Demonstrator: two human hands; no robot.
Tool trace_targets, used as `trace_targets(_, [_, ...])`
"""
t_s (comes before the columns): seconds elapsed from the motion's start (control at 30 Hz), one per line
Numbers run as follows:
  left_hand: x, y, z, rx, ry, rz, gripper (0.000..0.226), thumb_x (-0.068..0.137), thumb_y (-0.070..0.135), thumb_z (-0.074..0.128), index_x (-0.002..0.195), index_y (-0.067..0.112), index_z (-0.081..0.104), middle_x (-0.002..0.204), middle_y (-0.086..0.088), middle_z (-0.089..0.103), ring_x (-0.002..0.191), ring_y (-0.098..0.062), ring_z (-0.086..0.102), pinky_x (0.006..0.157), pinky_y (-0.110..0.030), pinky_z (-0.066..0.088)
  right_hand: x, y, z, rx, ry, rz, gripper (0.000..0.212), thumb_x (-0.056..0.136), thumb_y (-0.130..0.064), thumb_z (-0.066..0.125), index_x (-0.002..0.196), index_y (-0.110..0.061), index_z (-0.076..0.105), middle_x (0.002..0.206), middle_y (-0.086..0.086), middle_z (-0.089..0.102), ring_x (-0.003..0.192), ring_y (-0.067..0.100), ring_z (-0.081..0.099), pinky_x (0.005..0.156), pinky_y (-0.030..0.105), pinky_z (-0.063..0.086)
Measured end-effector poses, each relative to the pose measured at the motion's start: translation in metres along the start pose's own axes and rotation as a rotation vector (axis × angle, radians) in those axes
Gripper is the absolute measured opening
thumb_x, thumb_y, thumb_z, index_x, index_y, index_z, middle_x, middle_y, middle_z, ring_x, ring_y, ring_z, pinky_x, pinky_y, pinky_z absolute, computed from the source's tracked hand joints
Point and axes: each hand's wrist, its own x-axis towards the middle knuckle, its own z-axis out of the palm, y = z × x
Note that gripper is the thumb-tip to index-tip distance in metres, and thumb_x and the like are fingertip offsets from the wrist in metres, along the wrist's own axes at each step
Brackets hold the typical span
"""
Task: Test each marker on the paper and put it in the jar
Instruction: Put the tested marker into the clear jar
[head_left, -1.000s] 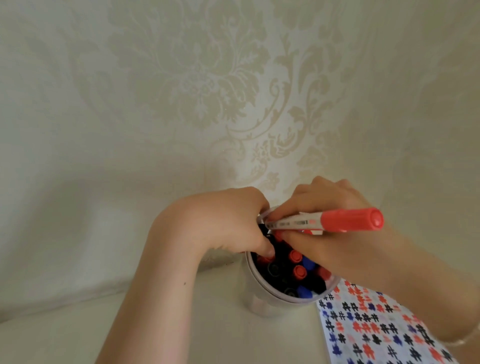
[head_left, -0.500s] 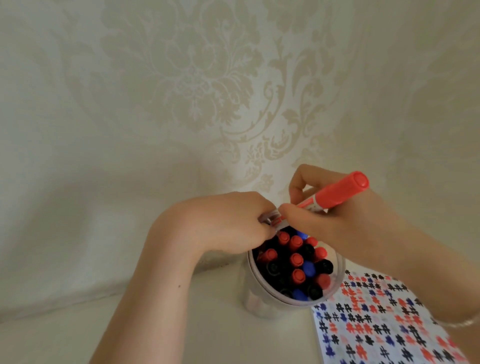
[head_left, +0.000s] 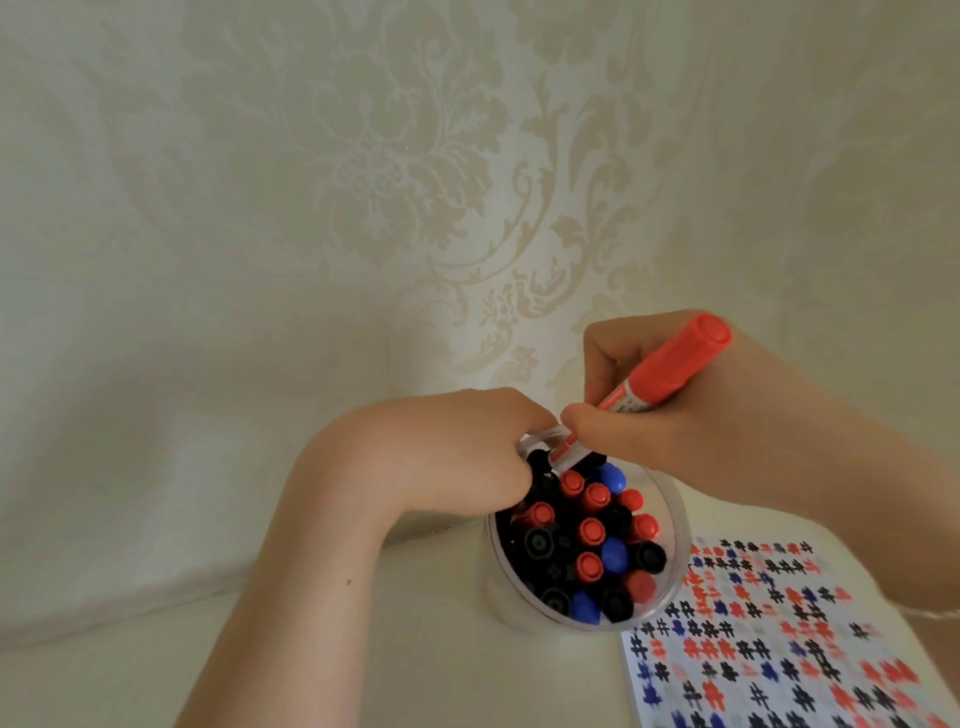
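My right hand grips a red marker by its white barrel, cap end up and to the right, lower end dipping into the far rim of the clear jar. The jar is packed with several red, blue and black markers standing upright. My left hand has its fingers curled over the jar's far-left rim and among the markers. The paper, covered with red, blue and black hash marks, lies to the right of the jar.
The jar and paper sit on a cream tabletop. A wall with pale damask wallpaper rises directly behind the jar. A bracelet shows at my right wrist.
The red marker has swung from lying level across the jar's top to standing steeply, its lower end now entering the jar. My left hand stays on the rim.
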Motion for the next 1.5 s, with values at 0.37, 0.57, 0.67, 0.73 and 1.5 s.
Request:
trace_targets(0.37, [0.003, 0.006, 0.006, 0.074, 0.109, -0.035, 0.023, 0.086, 0.006, 0.048, 0.088, 0.026, 0.059, 0.081, 0.003, 0.064, 0.073, -0.017, 0.062, 0.062, -0.031, 0.049, -0.016, -0.010, -0.010, 0.156, 0.010, -0.143, 0.019, 0.074, -0.010, 0.067, 0.063, -0.003, 0.054, 0.053, 0.009, 0.054, 0.051, 0.020, 0.047, 0.047, 0.025, 0.037])
trace_targets(0.57, [0.012, 0.010, 0.008, 0.128, 0.258, -0.079, 0.026, 0.084, 0.004, 0.054, 0.093, 0.026, 0.066, 0.071, 0.003, 0.053, 0.069, -0.019, 0.059, 0.050, -0.023, 0.040, -0.015, -0.002, -0.008, 0.267, 0.053, -0.094, 0.020, 0.077, -0.007, 0.067, 0.062, -0.002, 0.054, 0.049, 0.012, 0.052, 0.042, 0.008, 0.045, 0.046, 0.019, 0.037])
trace_targets(0.67, [0.013, 0.017, 0.007, 0.188, 0.315, -0.108, 0.012, 0.083, 0.011, 0.060, 0.081, 0.022, 0.065, 0.068, 0.002, 0.050, 0.059, -0.017, 0.053, 0.044, -0.022, 0.035, -0.017, -0.001, -0.006, 0.377, 0.121, -0.130, 0.025, 0.074, -0.010, 0.069, 0.059, -0.001, 0.051, 0.045, 0.016, 0.046, 0.038, 0.011, 0.042, 0.042, 0.020, 0.034])
trace_targets(0.73, [0.014, 0.019, 0.008, 0.226, 0.353, -0.125, 0.028, 0.083, 0.017, 0.063, 0.060, 0.020, 0.048, 0.061, 0.000, 0.045, 0.050, -0.015, 0.043, 0.041, -0.023, 0.028, -0.018, -0.001, -0.005, 0.406, 0.144, -0.153, 0.021, 0.069, -0.012, 0.064, 0.058, -0.001, 0.050, 0.046, 0.016, 0.044, 0.040, 0.014, 0.040, 0.042, 0.022, 0.032])
trace_targets(1.5, [0.005, 0.010, 0.009, 0.078, 0.211, -0.041, 0.007, 0.082, 0.019, 0.059, 0.083, 0.025, 0.057, 0.076, 0.002, 0.059, 0.070, -0.017, 0.062, 0.058, -0.029, 0.048, -0.017, 0.005, 0.003, 0.459, 0.160, -0.109, 0.023, 0.077, -0.011, 0.069, 0.059, -0.004, 0.055, 0.044, 0.013, 0.055, 0.039, 0.018, 0.051, 0.048, 0.025, 0.043])
